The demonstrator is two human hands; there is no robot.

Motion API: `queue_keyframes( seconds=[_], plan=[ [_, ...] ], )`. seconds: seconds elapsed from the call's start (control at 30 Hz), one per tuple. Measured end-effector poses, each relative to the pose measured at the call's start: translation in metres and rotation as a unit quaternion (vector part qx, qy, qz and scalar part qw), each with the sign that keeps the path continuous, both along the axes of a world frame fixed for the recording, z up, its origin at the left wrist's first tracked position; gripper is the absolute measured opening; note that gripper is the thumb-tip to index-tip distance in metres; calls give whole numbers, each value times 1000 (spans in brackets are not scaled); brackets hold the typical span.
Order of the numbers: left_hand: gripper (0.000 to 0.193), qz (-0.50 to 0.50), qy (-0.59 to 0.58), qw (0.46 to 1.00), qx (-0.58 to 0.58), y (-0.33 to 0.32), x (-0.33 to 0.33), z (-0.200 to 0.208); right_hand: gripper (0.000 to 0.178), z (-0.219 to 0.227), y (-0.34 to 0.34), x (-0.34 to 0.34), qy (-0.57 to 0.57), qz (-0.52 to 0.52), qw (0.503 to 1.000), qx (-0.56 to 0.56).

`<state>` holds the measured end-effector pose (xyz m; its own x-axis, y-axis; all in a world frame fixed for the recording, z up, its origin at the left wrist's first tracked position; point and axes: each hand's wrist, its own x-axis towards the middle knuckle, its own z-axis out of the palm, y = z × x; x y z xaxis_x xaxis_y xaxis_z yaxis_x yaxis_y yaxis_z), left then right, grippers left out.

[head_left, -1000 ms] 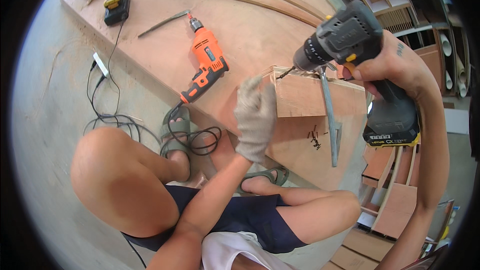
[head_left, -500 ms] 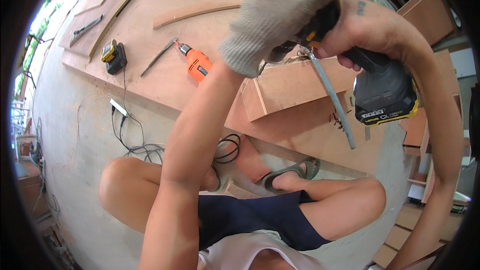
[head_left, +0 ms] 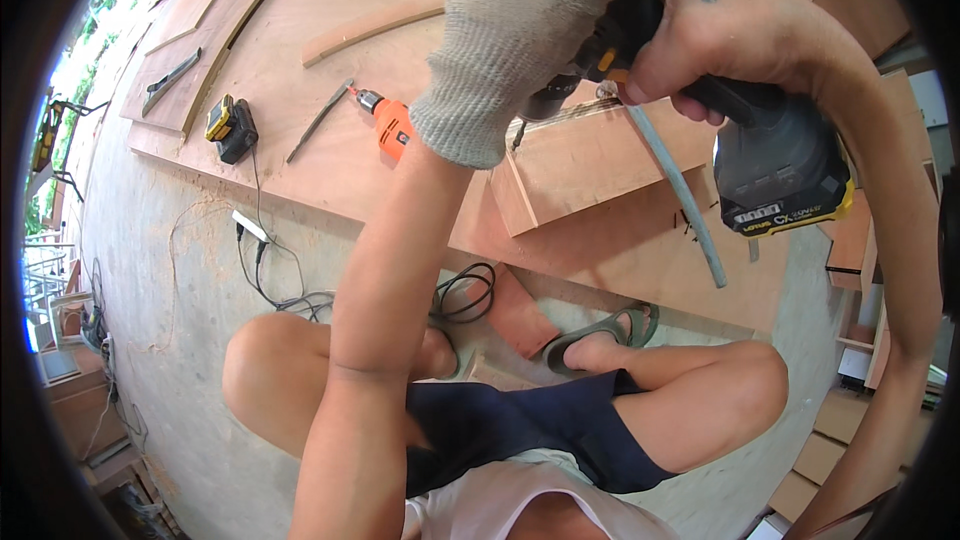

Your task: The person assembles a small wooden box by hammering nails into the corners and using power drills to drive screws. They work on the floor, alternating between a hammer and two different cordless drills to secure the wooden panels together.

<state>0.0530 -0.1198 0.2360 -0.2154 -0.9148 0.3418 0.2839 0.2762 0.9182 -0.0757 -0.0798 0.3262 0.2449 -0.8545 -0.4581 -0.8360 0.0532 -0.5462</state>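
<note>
A black cordless drill with a yellow-trimmed battery (head_left: 780,180) is held up at the top middle. My right hand (head_left: 720,35), bare, wraps round its handle. On top of the drill body lies my left hand (head_left: 540,25) in a grey knitted glove, its fingers curled over it and partly cut off by the upper edge. The thin drill bit (head_left: 518,134) points down by the left end of a wooden box-like piece (head_left: 600,165); whether it touches the wood I cannot tell. A grey bar (head_left: 678,190) leans across that piece, its upper end partly hidden behind my right hand.
An orange corded drill (head_left: 392,130) and a slim metal tool (head_left: 318,122) lie on the plywood sheet (head_left: 290,165). Left of them sits a yellow-black battery on a charger (head_left: 233,130). Black cables (head_left: 465,292) coil near my feet. Wooden pieces and boxes (head_left: 840,420) are stacked at the right.
The view has shifted slightly, so most floor items sit a little further right. My gloved hand appears a little further left. Both hands keep their hold on the cordless drill.
</note>
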Motion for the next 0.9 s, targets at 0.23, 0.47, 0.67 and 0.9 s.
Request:
queue_keyframes(
  seconds=[0.23, 0.47, 0.67, 0.9],
  plan=[
    [36, -10, 8, 1000, -7, 6, 4, -3, 30, -2, 2, -2, 26, 6, 999, -34],
    [33, -36, 80, 996, -24, 9, 3, -6, 22, 25, 9, 7, 36, 13, 999, 18],
    [30, -13, 66, 998, -4, 12, -3, -6, 25, 29, 4, 4, 66, 25, 994, 78],
    [27, -9, 47, 999, -10, 19, 4, 1, 25, 27, 8, 0, 51, 57, 996, 38]
  ],
)
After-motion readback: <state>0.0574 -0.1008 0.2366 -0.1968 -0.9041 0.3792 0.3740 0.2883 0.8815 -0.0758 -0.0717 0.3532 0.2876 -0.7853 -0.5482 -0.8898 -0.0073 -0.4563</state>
